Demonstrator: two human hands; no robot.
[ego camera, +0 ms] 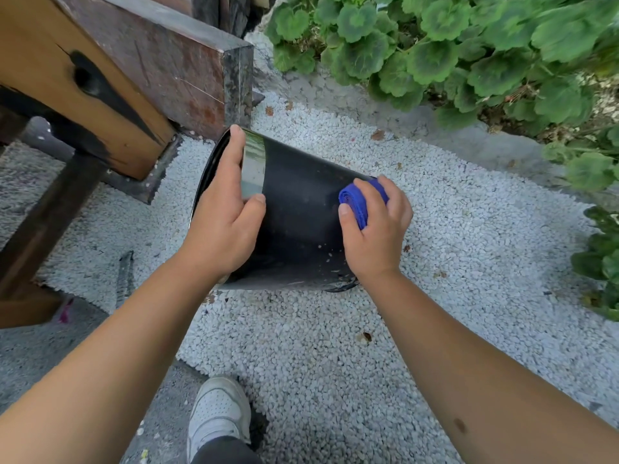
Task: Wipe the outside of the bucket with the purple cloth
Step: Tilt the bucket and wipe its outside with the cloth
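Note:
A black bucket (298,209) with a shiny metal band near its rim lies tilted on its side over white gravel, its mouth facing left. My left hand (224,216) grips the rim end, fingers over the edge and thumb on the wall. My right hand (375,229) presses a folded purple cloth (358,202) against the bucket's outer wall near its base end. Most of the cloth is hidden under my fingers.
A wooden beam and dark metal post (187,61) stand close behind the bucket at the left. Green leafy plants (452,51) fill the top right and right edge. White gravel (335,346) covers the ground. My white shoe (217,410) is at the bottom.

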